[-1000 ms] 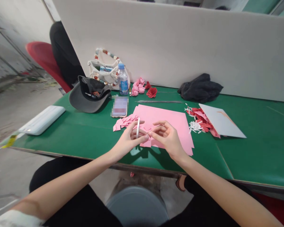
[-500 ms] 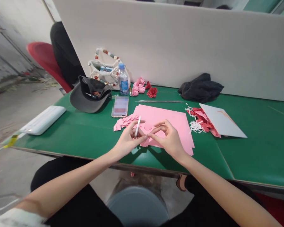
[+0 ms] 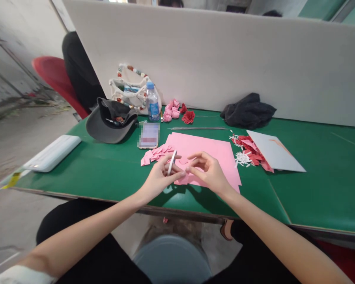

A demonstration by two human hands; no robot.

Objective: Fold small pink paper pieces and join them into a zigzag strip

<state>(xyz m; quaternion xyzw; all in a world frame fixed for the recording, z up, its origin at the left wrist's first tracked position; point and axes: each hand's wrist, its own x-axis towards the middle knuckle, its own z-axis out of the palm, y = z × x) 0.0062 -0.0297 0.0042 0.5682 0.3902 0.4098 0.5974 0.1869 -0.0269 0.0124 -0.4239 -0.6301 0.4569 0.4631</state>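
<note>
On the tabletop (image 3: pixel 322 197), paper sheets (image 3: pixel 204 144) lie beneath my right grip (image 3: pixel 210 173) and the fingertips of my left grip (image 3: pixel 159 175), cut pieces (image 3: pixel 149 156) to their left, scraps (image 3: pixel 256 155) to their right. Wires (image 3: pixel 199 128) lie just behind; toward the back left, left to right, come a cap (image 3: pixel 111 130), a bag (image 3: pixel 126 98), a bottle (image 3: pixel 153 104) and paper flowers (image 3: pixel 173 111).

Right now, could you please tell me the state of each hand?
Left hand: partly closed, holding a slim white object.
Right hand: curled in a loose pinch; whether it holds anything cannot be told.
</note>
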